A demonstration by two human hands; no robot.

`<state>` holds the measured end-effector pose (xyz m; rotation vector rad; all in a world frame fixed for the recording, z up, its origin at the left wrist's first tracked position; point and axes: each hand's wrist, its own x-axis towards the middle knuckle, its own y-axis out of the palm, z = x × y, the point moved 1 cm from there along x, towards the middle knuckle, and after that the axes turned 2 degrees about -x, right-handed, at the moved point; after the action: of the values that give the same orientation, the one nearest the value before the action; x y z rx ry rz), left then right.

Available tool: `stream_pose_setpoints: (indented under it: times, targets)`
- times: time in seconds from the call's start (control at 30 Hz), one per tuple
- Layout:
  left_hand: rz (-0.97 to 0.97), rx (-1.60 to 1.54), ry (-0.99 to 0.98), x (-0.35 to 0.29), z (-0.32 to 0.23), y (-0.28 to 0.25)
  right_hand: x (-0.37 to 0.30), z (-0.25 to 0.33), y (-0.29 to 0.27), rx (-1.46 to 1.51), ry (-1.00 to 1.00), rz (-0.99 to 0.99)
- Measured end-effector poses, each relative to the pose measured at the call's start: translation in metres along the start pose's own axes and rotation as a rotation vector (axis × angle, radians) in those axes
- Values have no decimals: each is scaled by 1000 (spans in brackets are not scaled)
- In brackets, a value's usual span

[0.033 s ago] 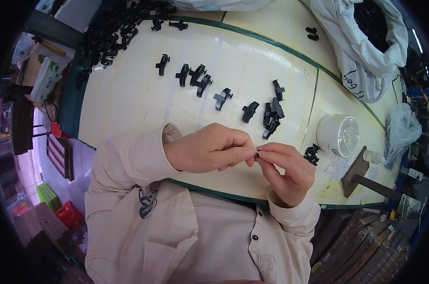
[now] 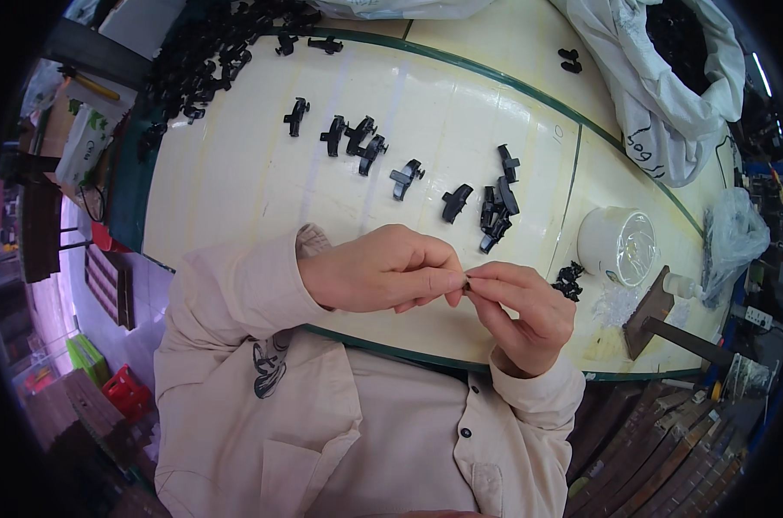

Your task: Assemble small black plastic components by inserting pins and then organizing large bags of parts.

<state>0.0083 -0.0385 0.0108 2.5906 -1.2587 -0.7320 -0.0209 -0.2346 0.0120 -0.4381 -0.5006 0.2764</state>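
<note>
Over the near edge of the pale tabletop (image 2: 236,186), my left hand (image 2: 387,272) and my right hand (image 2: 525,311) meet fingertip to fingertip. Both are closed in a pinch on a small dark piece (image 2: 466,285), mostly hidden by the fingers, so its kind cannot be made out. Beyond my hands lie several black plastic clip-like parts, among them a single one (image 2: 457,204) and a small cluster (image 2: 497,216). A looser row of the same parts (image 2: 372,155) runs to the upper left. Small black pieces (image 2: 568,281) sit in a pile just right of my right hand.
A big heap of black parts (image 2: 206,73) covers the far left corner. To the right stand a white round tub (image 2: 616,246) and a brown plate on a metal bar (image 2: 649,315). A white sack (image 2: 650,129) of dark parts lies at the far right, near a clear plastic bag (image 2: 737,237).
Barely anything differs. The pinched dark piece and the fingertips around it have shifted very slightly; the parts on the table lie as before.
</note>
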Motion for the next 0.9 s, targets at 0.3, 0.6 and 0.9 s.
stream_pose_setpoints:
  times: [0.3, 0.6, 0.9]
  targets:
    - [113, -127, -182, 7, 0, -3, -3, 7, -7, -66, -61, 74]
    - [-827, 1164, 537, 31, -4, 1, -23, 3, -95, -700, 157, -447]
    - [-783, 1274, 531, 41, 6, 2, -22, -8, -126, -978, 147, -168]
